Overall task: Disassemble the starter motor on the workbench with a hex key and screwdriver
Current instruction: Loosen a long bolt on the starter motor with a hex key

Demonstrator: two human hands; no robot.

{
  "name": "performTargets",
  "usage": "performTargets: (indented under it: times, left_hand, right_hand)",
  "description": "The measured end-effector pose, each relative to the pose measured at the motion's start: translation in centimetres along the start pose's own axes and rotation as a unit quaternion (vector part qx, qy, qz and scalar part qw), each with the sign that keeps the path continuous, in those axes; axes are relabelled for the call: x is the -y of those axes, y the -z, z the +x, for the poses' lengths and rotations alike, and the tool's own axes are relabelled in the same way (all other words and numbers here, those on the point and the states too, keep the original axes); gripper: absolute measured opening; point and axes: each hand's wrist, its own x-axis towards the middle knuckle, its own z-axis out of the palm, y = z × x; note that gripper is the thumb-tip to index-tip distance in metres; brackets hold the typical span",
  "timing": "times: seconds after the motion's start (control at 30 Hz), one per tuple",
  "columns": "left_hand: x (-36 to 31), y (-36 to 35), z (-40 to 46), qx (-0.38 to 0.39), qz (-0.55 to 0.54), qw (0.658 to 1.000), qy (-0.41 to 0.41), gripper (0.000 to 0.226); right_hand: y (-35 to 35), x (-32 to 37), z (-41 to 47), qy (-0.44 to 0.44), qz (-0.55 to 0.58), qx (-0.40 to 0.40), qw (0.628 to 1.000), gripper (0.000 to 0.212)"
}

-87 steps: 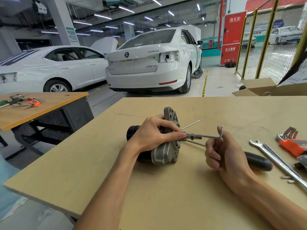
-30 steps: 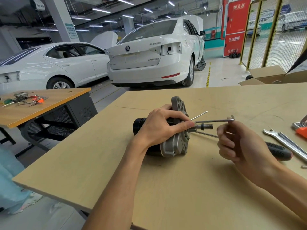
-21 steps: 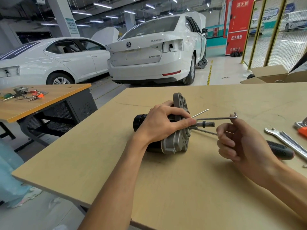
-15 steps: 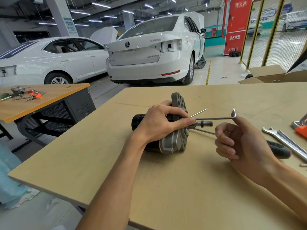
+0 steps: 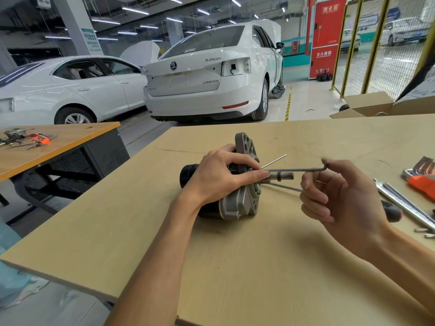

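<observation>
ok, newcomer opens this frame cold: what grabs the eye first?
Centre of the workbench: the left hand grips the starter motor lying on its side, while the right hand pinches the bent end of a hex key run into the motor's flange. Behind, two white cars fill the workshop floor.

I'm looking down at my own two arms here, both bare from the forearm on. My left hand [image 5: 221, 175] and right hand [image 5: 341, 198] wear no gloves, rings or watch; no sleeve edge reaches into view.
</observation>
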Motion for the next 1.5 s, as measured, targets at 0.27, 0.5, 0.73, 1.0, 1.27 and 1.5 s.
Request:
performTargets:
  times: [0.27, 0.5, 0.73, 1.0, 1.27, 1.5]
  left_hand:
    - [0.1, -0.1, 0.0, 0.001, 0.009, 1.0, 0.001, 0.01]
    - [-0.1, 0.0, 0.0, 0.003, -0.003, 1.0, 0.007, 0.021]
    - [-0.1, -0.1, 0.0, -0.004, 0.0, 1.0, 0.004, 0.014]
    - [0.0, -0.1, -0.1, -0.009, 0.005, 1.0, 0.008, 0.018]
    - [-0.1, 0.0, -0.1, -0.006, 0.002, 1.0, 0.01, 0.012]
    - [-0.1, 0.0, 0.0, -0.005, 0.005, 1.0, 0.011, 0.01]
  right_hand:
    - [0.4, -1.2, 0.4, 0.061, -0.153, -0.045, 0.985, 0.042]
    - [0.2, -1.2, 0.1, 0.093, -0.202, -0.062, 0.973, 0.04]
    - [0.3, -0.9, 0.5, 0.0, -0.124, -0.103, 0.987, 0.024]
    - [0.2, -0.9, 0.5, -0.044, -0.036, -0.076, 0.995, 0.034]
    - [0.1, -0.2, 0.3, -0.069, 0.02, -0.017, 0.997, 0.054]
    - [0.0, -0.1, 0.0, -0.011, 0.005, 0.01, 1.0, 0.04]
